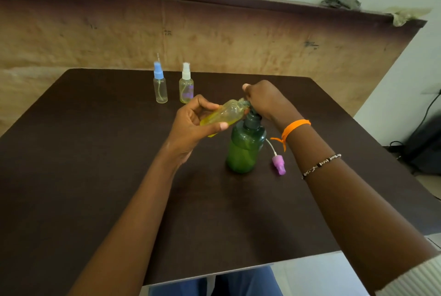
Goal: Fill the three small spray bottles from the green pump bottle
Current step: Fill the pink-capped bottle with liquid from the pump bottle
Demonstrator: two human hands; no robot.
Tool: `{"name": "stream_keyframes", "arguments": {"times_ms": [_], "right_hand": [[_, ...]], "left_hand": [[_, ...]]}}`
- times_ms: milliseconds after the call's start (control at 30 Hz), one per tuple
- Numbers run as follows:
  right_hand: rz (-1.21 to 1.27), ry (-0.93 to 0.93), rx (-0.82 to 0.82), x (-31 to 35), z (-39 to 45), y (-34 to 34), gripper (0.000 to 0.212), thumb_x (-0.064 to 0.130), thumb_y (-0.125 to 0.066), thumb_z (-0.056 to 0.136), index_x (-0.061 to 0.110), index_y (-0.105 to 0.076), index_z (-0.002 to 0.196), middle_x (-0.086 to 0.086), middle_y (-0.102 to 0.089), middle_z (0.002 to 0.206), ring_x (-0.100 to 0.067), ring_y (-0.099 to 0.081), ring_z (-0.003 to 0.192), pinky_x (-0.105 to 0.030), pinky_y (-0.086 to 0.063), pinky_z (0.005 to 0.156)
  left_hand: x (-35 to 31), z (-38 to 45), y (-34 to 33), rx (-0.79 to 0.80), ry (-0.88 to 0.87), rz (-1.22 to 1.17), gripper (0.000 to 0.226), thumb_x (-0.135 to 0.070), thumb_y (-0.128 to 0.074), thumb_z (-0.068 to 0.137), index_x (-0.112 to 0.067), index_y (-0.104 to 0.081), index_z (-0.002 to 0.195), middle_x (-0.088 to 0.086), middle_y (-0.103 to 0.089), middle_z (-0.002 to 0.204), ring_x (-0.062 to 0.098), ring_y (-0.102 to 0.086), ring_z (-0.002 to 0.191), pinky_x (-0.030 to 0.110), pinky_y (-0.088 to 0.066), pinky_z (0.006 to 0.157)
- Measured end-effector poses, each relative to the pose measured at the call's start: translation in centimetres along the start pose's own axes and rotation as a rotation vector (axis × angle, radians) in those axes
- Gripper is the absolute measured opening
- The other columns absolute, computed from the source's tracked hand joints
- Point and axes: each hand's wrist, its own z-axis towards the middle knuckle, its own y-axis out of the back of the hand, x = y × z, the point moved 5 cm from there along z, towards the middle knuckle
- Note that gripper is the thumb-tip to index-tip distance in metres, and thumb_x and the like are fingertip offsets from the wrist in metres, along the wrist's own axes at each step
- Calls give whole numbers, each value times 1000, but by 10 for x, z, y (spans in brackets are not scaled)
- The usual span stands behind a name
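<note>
Seen from above, looking down at a dark brown worktop (95, 176). Left hand (191, 126) wrapped round a small clear bottle (224, 114), tilted nearly flat, its open neck held up to the spout of the green pump bottle (245, 150). Yellowish liquid inside, pooled along the lower side. Right hand (265, 100) closed over the dark pump head, apparently pressing down; fingertips mostly hidden, so exact grip unclear. Green pump bottle upright, near centre of worktop. Purple spray cap (278, 164) w/ thin white tube lying just beside its base, to the right. At the far edge, well apart: blue-capped bottle (160, 88) & white-capped bottle (186, 86), both upright, caps on, yellowish liquid low in each.

Handling, as a guess: small bottle light, thin plastic, prob. gives if squeezed; best held round the body, thumb opposite fingers, as now. Likely slick if liquid drips on the outside. Narrow neck, so easy to miss. Pump bottle heavier, stable base, but could tip under an off-centre push. Cap tiny, tube floppy; best picked up by the collar.
</note>
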Motion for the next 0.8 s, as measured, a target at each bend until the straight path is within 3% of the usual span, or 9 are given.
{"name": "stream_keyframes", "arguments": {"times_ms": [167, 233, 300, 433, 533, 633, 700, 800], "right_hand": [[-65, 24, 44, 14, 1, 10, 44, 41, -35, 98, 16, -46, 64, -9, -60, 83, -25, -53, 80, -32, -43, 77], [-2, 36, 63, 12, -1, 8, 41, 32, -36, 100, 14, -46, 65, -6, -56, 68, -17, -51, 64, -25, -42, 61], [29, 38, 89, 6, -3, 3, 39, 21, -36, 101, 17, -41, 63, -1, -46, 64, -9, -41, 56, -23, -38, 56], [57, 6, 33, 2, 0, 1, 39, 25, -40, 100, 17, -38, 61, 0, -40, 64, -13, -40, 58, -28, -36, 58], [-90, 12, 8, 3, 2, 3, 42, 36, -39, 97, 17, -35, 60, -4, -41, 67, -26, -46, 74, -30, -37, 72], [-138, 29, 18, 9, 0, 9, 45, 40, -36, 97, 18, -35, 58, -3, -41, 65, -26, -44, 76, -32, -35, 72], [-70, 52, 56, 13, -3, 9, 45, 37, -35, 100, 16, -39, 61, -3, -44, 63, -23, -46, 67, -28, -37, 65], [44, 58, 136, 9, -8, 0, 38, 22, -34, 102, 17, -41, 65, -1, -45, 65, -11, -43, 55, -15, -39, 42]], "left_hand": [[-2, 2, -1, -7, 1, -37, 39, -20, -80, 51, -15, -56, 82, -11, -68, 80, 3, -64, 82, 20, -53, 73], [-3, 2, -1, -9, -8, -19, 38, -20, -80, 51, -16, -58, 82, -10, -68, 82, 5, -64, 83, 21, -53, 73], [-4, 2, -1, -10, -15, 3, 38, -19, -80, 52, -16, -59, 82, -10, -69, 82, 4, -64, 83, 20, -53, 71], [-6, 2, 0, -3, -31, 32, 36, -19, -80, 52, -17, -60, 83, -9, -71, 83, 4, -66, 84, 19, -53, 70], [-7, 1, 0, -16, -35, 27, 36, -21, -80, 52, -18, -62, 83, -10, -71, 82, 3, -65, 81, 18, -53, 67], [-8, 0, -2, -33, -41, 11, 38, -22, -80, 51, -17, -63, 84, -10, -71, 81, 2, -65, 80, 17, -52, 66], [-11, 0, -2, -35, -46, 10, 38, -22, -79, 51, -17, -63, 84, -11, -71, 81, 2, -65, 80, 17, -52, 67], [-12, 0, -1, -39, -45, 18, 35, -22, -79, 51, -19, -65, 83, -12, -72, 82, 2, -65, 81, 16, -52, 68]]}}
